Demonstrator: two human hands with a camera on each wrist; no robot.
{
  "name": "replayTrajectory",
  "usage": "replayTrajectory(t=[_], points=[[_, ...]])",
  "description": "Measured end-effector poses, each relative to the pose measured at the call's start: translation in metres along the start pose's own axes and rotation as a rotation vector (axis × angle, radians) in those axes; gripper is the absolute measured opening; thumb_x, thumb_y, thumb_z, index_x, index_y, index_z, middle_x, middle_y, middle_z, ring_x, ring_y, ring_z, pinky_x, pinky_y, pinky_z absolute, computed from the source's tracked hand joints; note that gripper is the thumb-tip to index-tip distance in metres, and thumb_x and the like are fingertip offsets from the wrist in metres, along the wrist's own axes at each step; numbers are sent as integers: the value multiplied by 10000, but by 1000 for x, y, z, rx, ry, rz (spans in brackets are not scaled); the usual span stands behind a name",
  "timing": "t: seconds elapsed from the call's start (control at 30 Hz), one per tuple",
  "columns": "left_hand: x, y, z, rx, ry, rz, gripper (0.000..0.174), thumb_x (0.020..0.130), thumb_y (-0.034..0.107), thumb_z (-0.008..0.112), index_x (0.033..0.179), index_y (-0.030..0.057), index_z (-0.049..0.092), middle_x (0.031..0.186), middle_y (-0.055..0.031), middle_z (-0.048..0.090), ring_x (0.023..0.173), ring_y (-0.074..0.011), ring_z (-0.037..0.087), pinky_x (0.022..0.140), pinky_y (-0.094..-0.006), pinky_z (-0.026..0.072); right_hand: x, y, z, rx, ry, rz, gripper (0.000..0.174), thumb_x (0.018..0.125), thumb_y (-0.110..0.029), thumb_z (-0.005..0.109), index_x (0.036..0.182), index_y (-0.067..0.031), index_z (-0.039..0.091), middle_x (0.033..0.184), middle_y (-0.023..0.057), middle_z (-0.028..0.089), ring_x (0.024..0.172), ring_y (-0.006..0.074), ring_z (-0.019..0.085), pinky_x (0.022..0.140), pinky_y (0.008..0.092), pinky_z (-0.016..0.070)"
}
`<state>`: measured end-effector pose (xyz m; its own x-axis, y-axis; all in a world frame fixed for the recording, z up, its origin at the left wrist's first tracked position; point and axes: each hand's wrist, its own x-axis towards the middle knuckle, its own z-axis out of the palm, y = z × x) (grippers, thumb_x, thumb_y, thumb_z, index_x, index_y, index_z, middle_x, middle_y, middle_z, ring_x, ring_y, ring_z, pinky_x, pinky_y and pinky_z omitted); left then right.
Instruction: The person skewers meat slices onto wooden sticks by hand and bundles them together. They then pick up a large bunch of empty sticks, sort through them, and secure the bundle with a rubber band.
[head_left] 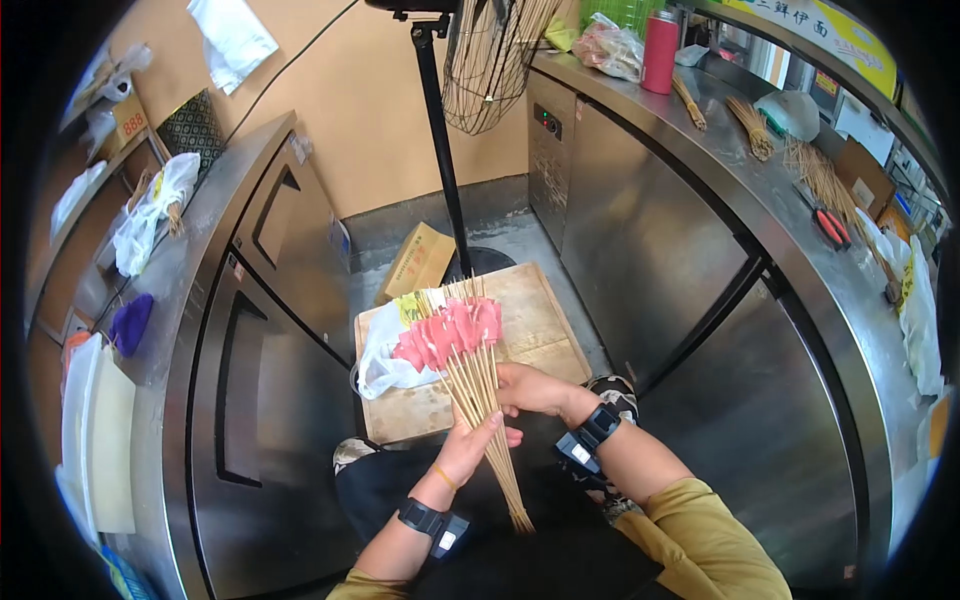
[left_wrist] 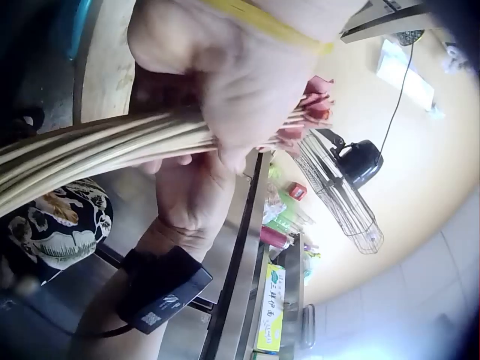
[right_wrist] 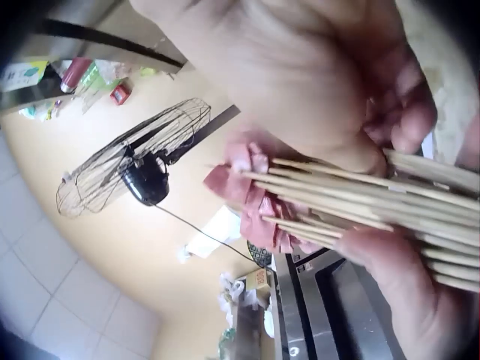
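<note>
A fanned bundle of thin wooden skewers [head_left: 480, 395] carries slices of pink meat [head_left: 450, 332] near its pointed upper ends. My left hand [head_left: 468, 448] grips the bundle around its middle, thumb across the front. My right hand [head_left: 528, 388] touches the right side of the bundle just above, its fingers partly hidden behind the sticks. In the right wrist view the right hand [right_wrist: 300, 82] lies against the skewers [right_wrist: 360, 199] close to the meat [right_wrist: 251, 195]; whether it pinches any is unclear. The left wrist view shows the left hand [left_wrist: 232, 82] wrapped over the sticks [left_wrist: 97, 154].
Below the meat, a wooden board [head_left: 540, 320] holds a white plastic bag [head_left: 385, 350]. A cardboard box [head_left: 418, 262] and a fan stand [head_left: 440, 130] are behind it. Steel counters flank both sides; the right one [head_left: 700, 130] bears skewer bundles, red-handled scissors [head_left: 832, 228] and a red bottle [head_left: 659, 52].
</note>
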<state>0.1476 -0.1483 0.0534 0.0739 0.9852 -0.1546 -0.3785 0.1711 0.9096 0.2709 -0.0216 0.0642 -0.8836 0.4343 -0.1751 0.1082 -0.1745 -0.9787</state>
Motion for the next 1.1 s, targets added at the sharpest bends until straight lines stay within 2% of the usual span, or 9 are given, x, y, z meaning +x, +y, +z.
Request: replayTrajectory(t=[0.17,0.27,0.4,0.5,0.63,0.83,0.97,1.0,1.1], points=[[0,7,4,-66,-125,-19,423,944,202,499,1283,74,280,1084,-114,516,877,-229,621,754,-359,549,0,11,-23,258,-327,6,211,916,-134,535,1097,-30,567,891,-2,610,685,51,540,632,193,459],[1,7,7,159,-27,-59,368,950,281,484,1215,39,403,1079,-142,525,826,-243,635,730,-372,552,-8,3,-13,369,-312,14,251,926,-154,519,1137,-24,556,1008,33,619,859,97,587,768,248,480],[4,9,11,305,61,-2,494,925,239,523,1275,45,234,1056,-145,565,819,-223,629,712,-339,534,-16,12,-6,541,-239,-15,347,914,-148,526,1235,-21,490,1155,63,570,1059,138,534,917,294,422],[14,4,4,693,167,343,556,912,321,525,1280,22,234,1103,-190,544,972,-302,589,833,-394,471,-23,17,-12,454,-378,-145,412,889,-144,560,1267,-18,456,1201,54,531,1099,125,490,966,287,375],[16,5,-8,809,247,285,632,890,398,520,1292,11,224,1197,-264,469,1088,-408,503,897,-444,400,-31,7,12,398,-214,-157,492,827,-69,636,1271,-19,430,1189,29,503,1106,106,468,971,271,366],[19,14,-13,1143,370,483,538,920,306,523,1258,35,204,1117,-185,527,993,-306,565,835,-392,446,-29,20,43,582,-92,-116,510,792,13,665,1223,-68,405,1037,39,546,926,130,561,791,278,486],[30,14,-15,320,339,358,561,911,119,539,1268,72,108,1131,-161,532,973,-205,569,833,-328,474,-31,30,67,622,94,-118,381,841,-24,622,1153,-87,413,867,10,526,702,94,532,602,247,478],[35,10,-16,33,403,253,486,909,97,537,1270,57,214,1140,-156,536,971,-215,576,847,-337,481,-30,32,70,627,126,-123,373,851,-27,608,1159,-85,405,870,4,518,691,83,520,581,236,471],[38,34,-23,-483,9,-76,324,884,126,584,1155,27,437,1097,-138,566,946,-220,590,802,-347,506,-25,36,74,553,148,-152,260,882,-64,574,1088,-86,417,784,11,497,641,85,496,544,239,445]])
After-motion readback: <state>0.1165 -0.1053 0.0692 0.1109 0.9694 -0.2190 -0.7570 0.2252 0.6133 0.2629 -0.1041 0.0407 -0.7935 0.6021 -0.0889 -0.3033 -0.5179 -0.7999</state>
